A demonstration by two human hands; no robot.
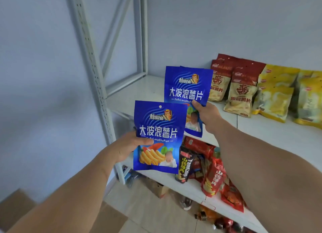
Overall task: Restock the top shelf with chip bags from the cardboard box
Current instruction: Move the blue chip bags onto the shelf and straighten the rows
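Two blue chip bags, each printed "大波浪薯片" and "DaBoLangShuPian", are held upright. The left hand (128,146) pinches the nearer blue bag (159,137) at its left edge, thumb across the front. The right hand (206,113) grips the farther blue bag (187,88), arm extended over the top shelf (137,95), beside red-and-tan bags (238,95).

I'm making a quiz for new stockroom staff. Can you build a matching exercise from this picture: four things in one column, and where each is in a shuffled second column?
Things:
1. near blue chip bag
2. far blue chip bag
3. yellow bags
4. black snack bag

Places:
A. standing on the top shelf
B. gripped by the right hand
C. on the lower shelf
D. gripped by the left hand

Pairs: 1-D, 2-B, 3-A, 4-C
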